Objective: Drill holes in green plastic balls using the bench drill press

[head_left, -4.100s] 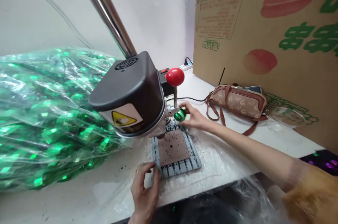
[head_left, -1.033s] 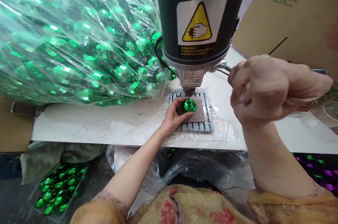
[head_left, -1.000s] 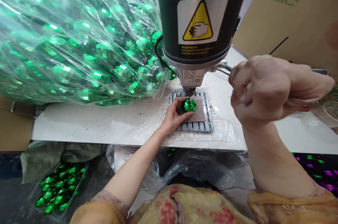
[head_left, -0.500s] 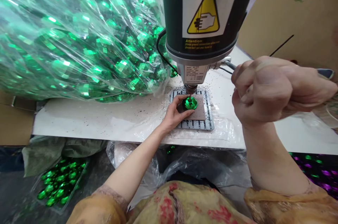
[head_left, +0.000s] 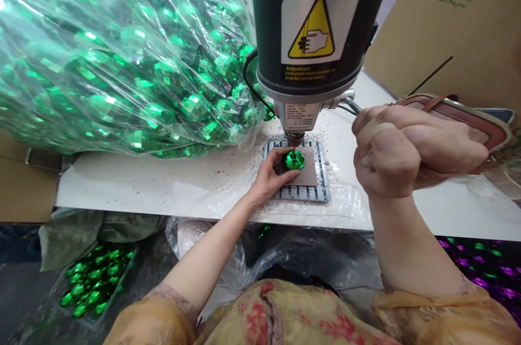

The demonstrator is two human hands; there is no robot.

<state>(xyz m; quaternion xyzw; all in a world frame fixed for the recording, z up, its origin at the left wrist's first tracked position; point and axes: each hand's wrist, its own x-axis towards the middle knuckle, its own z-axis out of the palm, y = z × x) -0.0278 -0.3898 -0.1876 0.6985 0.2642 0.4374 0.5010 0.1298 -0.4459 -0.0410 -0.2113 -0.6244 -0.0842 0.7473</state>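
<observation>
My left hand (head_left: 271, 174) pinches a shiny green faceted ball (head_left: 295, 159) between thumb and fingers. The ball rests on a reddish-brown square board (head_left: 308, 174) over the slotted grey base plate (head_left: 323, 185) of a bench drill press (head_left: 303, 76). Its thin bit comes down to the dark spot on the ball's top; how deep it reaches I cannot tell. Closed in a fist, my right hand (head_left: 401, 152) grips the drill press lever (head_left: 353, 103) at right. The lever's red knob is hidden inside that fist.
A big clear bag of green faceted balls (head_left: 134, 74) fills the left of the white table (head_left: 122, 185). Behind my right hand are a handbag (head_left: 456, 112) and a cardboard box (head_left: 456, 36). A clear tub of green balls (head_left: 93, 280) stands low left. Dark shavings surround the plate.
Earlier my right hand held the green ball and my left was empty; now my left holds it under the drill and my right grips the lever. Lately my right fist has dropped slightly, uncovering the handbag.
</observation>
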